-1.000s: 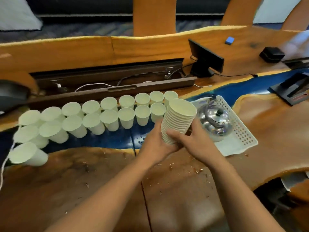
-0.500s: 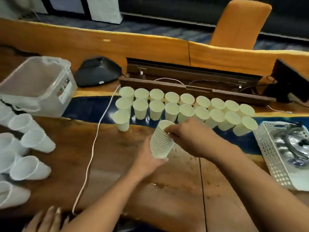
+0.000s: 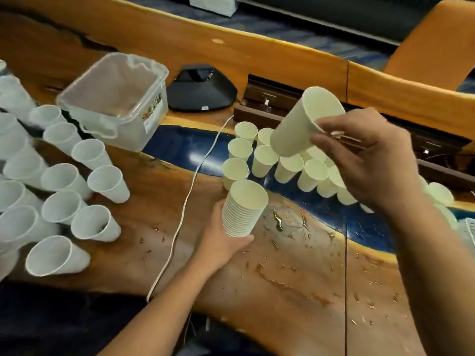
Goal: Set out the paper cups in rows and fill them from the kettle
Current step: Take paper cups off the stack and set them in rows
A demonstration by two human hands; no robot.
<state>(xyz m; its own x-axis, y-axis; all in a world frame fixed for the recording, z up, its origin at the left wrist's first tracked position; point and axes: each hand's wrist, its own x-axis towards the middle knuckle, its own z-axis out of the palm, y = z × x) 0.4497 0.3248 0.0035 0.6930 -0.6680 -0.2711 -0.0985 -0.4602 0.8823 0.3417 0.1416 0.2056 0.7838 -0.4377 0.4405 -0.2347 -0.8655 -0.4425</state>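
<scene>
Right hand [image 3: 370,160] pinching single paper cup [image 3: 300,124] by rim, tilted, above rows of cups [image 3: 262,160] on table [image 3: 295,278]. Left hand [image 3: 221,242] gripping cup stack [image 3: 243,209] upright, just beside nearest row. Clear plastic cups [image 3: 61,196] well apart, far left.

1. Your left hand [image 3: 221,242] is gripping the nested cup stack [image 3: 244,209] above the table [image 3: 295,291].
2. Your right hand [image 3: 370,160] is pinching a single cup [image 3: 300,124], tilted, over the cup rows [image 3: 262,160].
3. White cups [image 3: 64,199] are standing left.
</scene>
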